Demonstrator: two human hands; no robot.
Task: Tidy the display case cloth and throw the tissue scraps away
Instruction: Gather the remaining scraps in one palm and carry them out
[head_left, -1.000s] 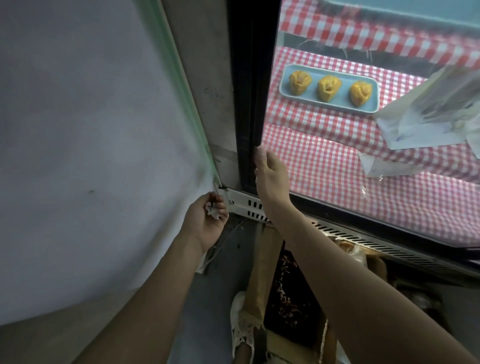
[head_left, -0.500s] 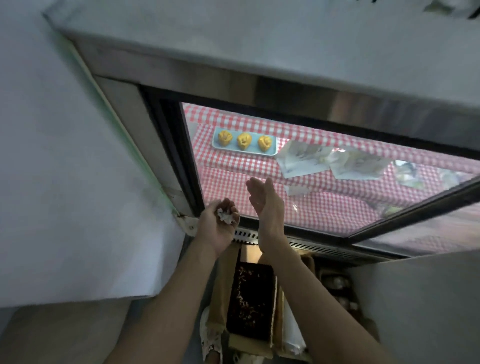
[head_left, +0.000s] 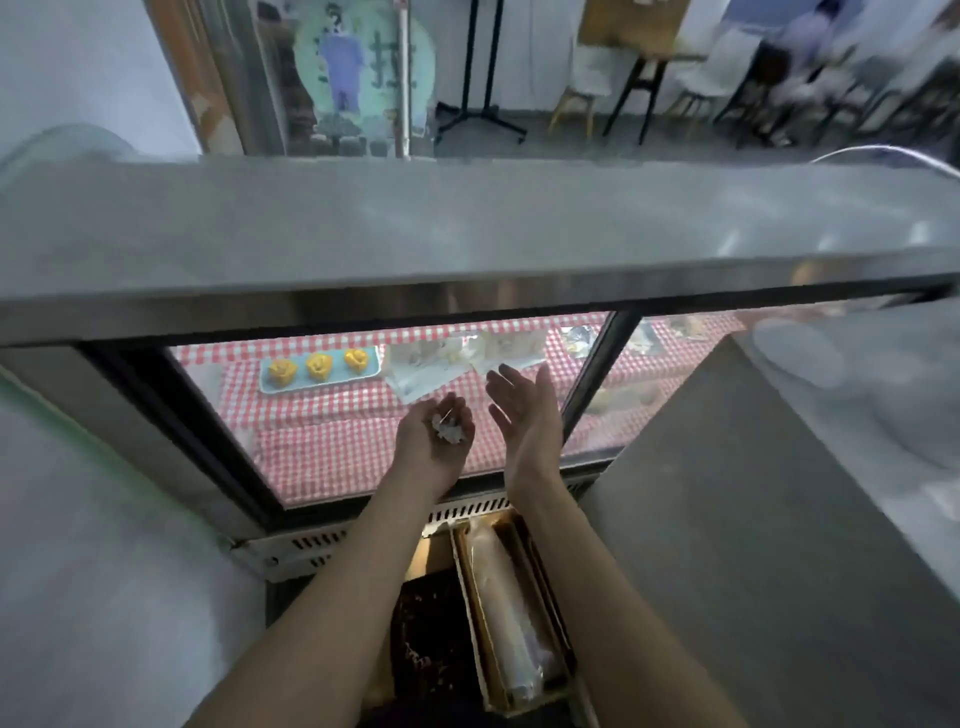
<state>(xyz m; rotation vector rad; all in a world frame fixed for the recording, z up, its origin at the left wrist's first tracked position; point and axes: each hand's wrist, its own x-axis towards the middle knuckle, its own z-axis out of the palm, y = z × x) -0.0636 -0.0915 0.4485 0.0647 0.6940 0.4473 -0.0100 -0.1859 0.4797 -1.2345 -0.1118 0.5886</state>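
So the person is standing right at the display case (head_left: 363, 312), both bare arms reaching out in front of the glass. The left hand (head_left: 434, 441) is cupping palm-up, fingers curled loosely around a little wad of white tissue scraps (head_left: 448, 429) sitting in the palm. The right hand (head_left: 530, 410) is hovering just beside it, flat and wide with the fingers spread, palm facing the left hand, holding nothing at all. Inside the case the red checkered cloth (head_left: 337, 447) is lying across the stepped shelves, looking a bit rumpled along the fold lines. A light blue tray (head_left: 270, 387) is sitting on the upper step with three yellow pastries (head_left: 318, 366) on it, and some clear plastic wrappers (head_left: 421, 371) are lying just to the right of it. Below the arms there's a cardboard box (head_left: 467, 582) with a pale roll (head_left: 506, 608) lying in it.
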